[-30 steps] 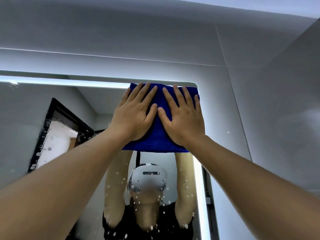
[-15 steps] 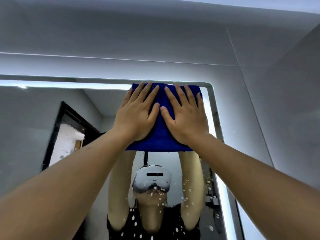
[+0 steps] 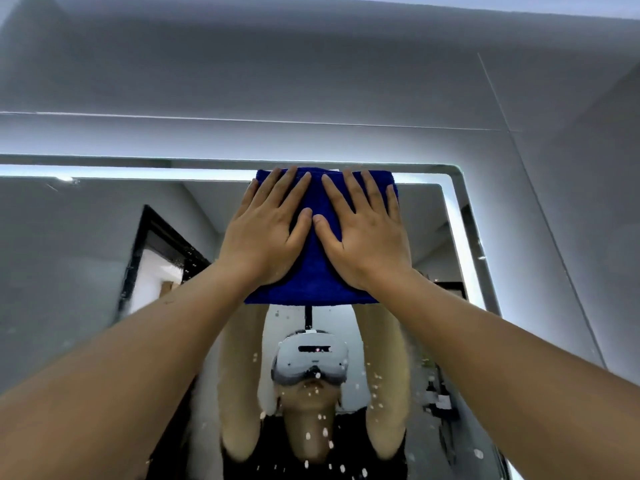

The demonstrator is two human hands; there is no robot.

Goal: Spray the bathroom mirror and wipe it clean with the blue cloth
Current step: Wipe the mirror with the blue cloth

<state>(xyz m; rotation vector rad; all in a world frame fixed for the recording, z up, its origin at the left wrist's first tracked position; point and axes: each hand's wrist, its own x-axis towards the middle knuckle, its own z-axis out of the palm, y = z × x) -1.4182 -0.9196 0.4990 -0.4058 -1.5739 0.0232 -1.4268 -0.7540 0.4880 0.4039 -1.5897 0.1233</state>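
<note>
We press the folded blue cloth (image 3: 320, 271) flat against the mirror (image 3: 86, 254) at its top edge, near the upper right corner. Our left hand (image 3: 266, 237) and right hand (image 3: 363, 237) lie side by side on it, fingers straight and spread, pointing up. The cloth is roughly square, its edges level with the mirror's lit border, with spray droplets (image 3: 325, 433) below.

Grey wall tiles (image 3: 311, 74) rise above, while a black door frame (image 3: 138, 244), a white headset (image 3: 310, 358) and dark bottles (image 3: 438, 398) at lower right show only as reflections.
</note>
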